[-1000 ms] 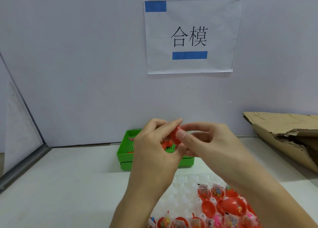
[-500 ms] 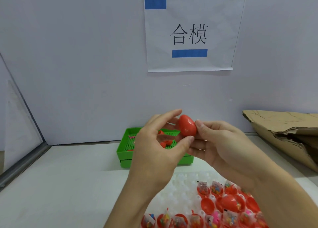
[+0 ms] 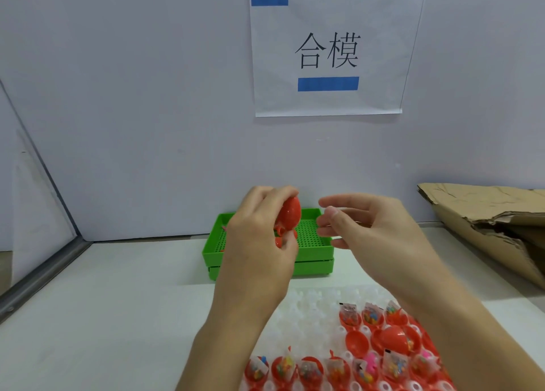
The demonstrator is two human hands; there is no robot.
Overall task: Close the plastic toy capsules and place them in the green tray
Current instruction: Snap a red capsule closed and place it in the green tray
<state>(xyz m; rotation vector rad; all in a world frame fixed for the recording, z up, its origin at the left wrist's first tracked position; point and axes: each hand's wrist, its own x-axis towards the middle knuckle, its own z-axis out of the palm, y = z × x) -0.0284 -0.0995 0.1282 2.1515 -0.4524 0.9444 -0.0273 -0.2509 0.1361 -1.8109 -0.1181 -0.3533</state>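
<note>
**Closed capsule held over the green tray**

A closed red capsule [image 3: 290, 217] is gripped by the left hand [image 3: 259, 243] above the green tray [image 3: 321, 261], near its left half. The right hand [image 3: 371, 228] is held empty with fingers relaxed, at 3 o'clock of the capsule and apart from it. The tray's right half is seen bare. At 6 o'clock, open red capsule halves [image 3: 356, 339] are seated in a white holder [image 3: 306, 317]; an exact count cannot be made.

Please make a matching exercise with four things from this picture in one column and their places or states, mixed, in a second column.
Things:
1. red capsule
2. right hand
3. green tray
4. cardboard

Places or states:
A. at the far right on the table
B. held in the left hand
C. by the wall, behind the hands
D. open, holding nothing

Pairs: 1-B, 2-D, 3-C, 4-A
</note>
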